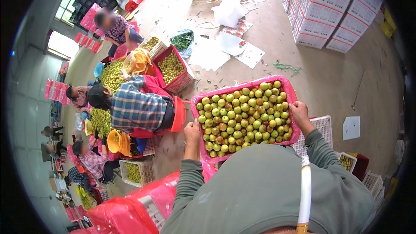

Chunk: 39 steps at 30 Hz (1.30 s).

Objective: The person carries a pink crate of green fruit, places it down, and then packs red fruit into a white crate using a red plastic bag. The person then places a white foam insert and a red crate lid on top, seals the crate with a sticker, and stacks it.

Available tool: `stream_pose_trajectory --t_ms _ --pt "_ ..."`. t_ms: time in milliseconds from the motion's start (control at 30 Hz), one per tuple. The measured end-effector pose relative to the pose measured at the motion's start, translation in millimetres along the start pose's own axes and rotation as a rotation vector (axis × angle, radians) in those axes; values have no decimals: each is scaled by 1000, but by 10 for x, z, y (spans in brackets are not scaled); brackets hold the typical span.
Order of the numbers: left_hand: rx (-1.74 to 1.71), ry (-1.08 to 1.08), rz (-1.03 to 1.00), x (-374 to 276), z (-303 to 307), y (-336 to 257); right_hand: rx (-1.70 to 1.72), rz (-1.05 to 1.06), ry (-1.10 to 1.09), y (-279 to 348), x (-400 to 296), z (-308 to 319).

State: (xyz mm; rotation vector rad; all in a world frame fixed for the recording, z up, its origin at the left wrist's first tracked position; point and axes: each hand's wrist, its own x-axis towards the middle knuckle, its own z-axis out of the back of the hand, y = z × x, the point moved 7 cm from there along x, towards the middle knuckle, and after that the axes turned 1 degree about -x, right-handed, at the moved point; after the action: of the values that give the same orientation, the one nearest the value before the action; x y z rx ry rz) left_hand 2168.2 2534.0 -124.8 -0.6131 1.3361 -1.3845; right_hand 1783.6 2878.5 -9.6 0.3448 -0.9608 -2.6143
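A crate lined with pink plastic film is in front of my body, full of green and brownish jujube-like fruits. My left hand grips its left edge, and my right hand grips its right edge with the thumb over the rim. The crate's underside is hidden. Close below the view, a lit cigarette juts out over my green shirt. A white plastic crate stands under and beside my right forearm.
A person in a checked shirt sits at the left by a fruit heap; other people work beyond. A pink-lined crate stands ahead. Sheets and green string lie on the floor. Stacked white crates rise at upper right.
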Motion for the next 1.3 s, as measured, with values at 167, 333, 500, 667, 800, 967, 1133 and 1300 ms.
stream_pose_trajectory --t_ms 167,333,500,667,800,967,1133,1300 --pt "-140 26 35 1200 -301 -284 -74 14 -9 628 1032 -508" --pt "-161 2 43 2238 -439 -711 -49 8 -21 1407 1895 -816" --pt "-46 17 65 3195 -507 -965 -95 58 -25 1948 2830 -1206" --pt "-259 -18 96 4241 -770 -990 -63 41 9 2368 3825 -1644" --pt "-218 -54 89 5155 -961 -1343 -27 106 25 2815 4880 -2016" --pt "-206 -153 -3 6197 -1152 -1751 -104 168 99 3375 6152 -2396" --pt "-162 -182 95 6668 -1270 -2443 -54 167 123 3781 6971 -2683" --pt "-298 -214 108 7598 -1385 -2470 -65 123 187 4450 7747 -3151"
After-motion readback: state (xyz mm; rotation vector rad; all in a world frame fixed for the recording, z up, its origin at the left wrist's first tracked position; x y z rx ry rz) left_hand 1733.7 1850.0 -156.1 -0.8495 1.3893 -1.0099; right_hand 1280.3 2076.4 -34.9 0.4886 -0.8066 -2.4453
